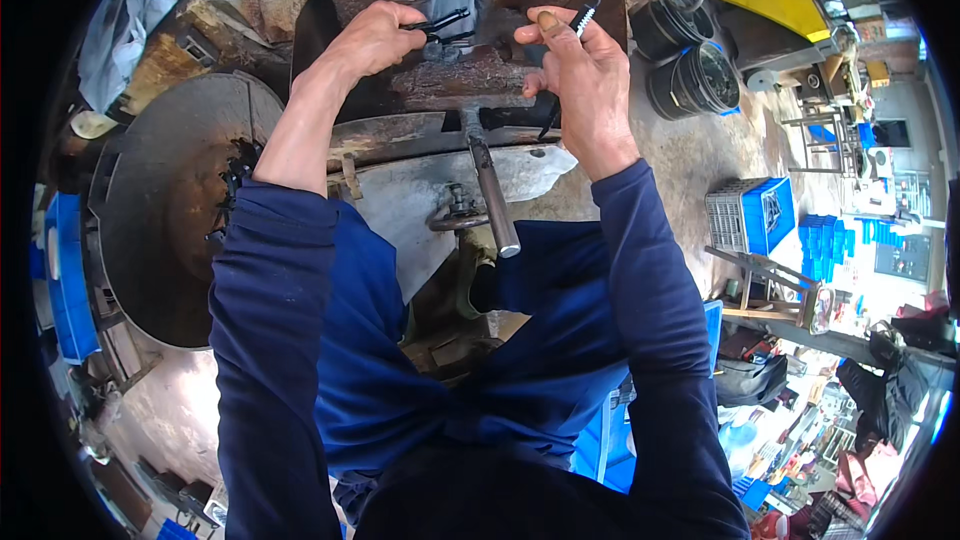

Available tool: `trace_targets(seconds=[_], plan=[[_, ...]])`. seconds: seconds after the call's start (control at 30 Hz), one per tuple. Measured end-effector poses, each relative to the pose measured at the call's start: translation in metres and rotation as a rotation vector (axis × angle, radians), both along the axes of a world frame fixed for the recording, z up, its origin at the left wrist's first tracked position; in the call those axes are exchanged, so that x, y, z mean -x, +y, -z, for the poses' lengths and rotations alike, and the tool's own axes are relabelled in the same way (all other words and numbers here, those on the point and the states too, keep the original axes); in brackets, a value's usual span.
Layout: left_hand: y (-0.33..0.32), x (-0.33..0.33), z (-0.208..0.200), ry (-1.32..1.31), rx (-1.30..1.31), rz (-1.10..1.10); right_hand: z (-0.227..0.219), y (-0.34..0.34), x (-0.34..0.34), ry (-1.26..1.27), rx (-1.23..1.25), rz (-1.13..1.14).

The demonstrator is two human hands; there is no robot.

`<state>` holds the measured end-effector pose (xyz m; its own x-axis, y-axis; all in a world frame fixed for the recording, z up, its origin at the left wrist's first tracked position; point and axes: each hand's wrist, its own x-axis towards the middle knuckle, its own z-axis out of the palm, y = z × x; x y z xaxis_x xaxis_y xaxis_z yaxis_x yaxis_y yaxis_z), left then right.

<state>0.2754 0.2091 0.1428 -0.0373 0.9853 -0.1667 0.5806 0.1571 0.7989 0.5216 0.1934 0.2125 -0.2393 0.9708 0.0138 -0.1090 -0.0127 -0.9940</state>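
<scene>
My left hand (372, 42) is closed on a slim black metal part (447, 21) with two prongs, above the left side of a rust-brown, crusted work block (440, 88). Across from it, my right hand (588, 75) pinches a small dark piece with a pale coil spring (586, 18) between thumb and fingers. A thin black end (550, 120) shows below that hand; whether it belongs to the same piece I cannot tell. Between the hands a grey plate-like patch (455, 2) lies on the block. Toward me juts a round metal bar (492, 195).
At my left stands a wide round metal pan (175, 230) with black parts along its inner edge. Two black buckets (690, 85) stand at the right, under a yellow panel (765, 0). Farther right are a blue and grey crate (735, 215) and a wooden stool (765, 290).
</scene>
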Motion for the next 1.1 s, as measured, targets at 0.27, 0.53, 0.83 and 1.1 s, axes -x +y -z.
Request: trace_targets(seconds=[0.27,0.53,0.83,1.1], plan=[[-0.009,-0.003,-0.014,-0.075,-0.011,0.059,0.001,0.001,-0.001,-0.028,-0.017,0.001],[-0.002,0.003,0.003,-0.066,-0.064,0.103,0.004,0.000,0.004,-0.042,-0.041,-0.012],[-0.004,-0.002,-0.006,-0.074,-0.097,0.091,0.004,0.001,-0.002,-0.057,-0.032,0.000],[-0.003,-0.001,-0.003,-0.009,-0.111,0.109,0.004,0.001,-0.002,-0.065,-0.039,-0.003]])
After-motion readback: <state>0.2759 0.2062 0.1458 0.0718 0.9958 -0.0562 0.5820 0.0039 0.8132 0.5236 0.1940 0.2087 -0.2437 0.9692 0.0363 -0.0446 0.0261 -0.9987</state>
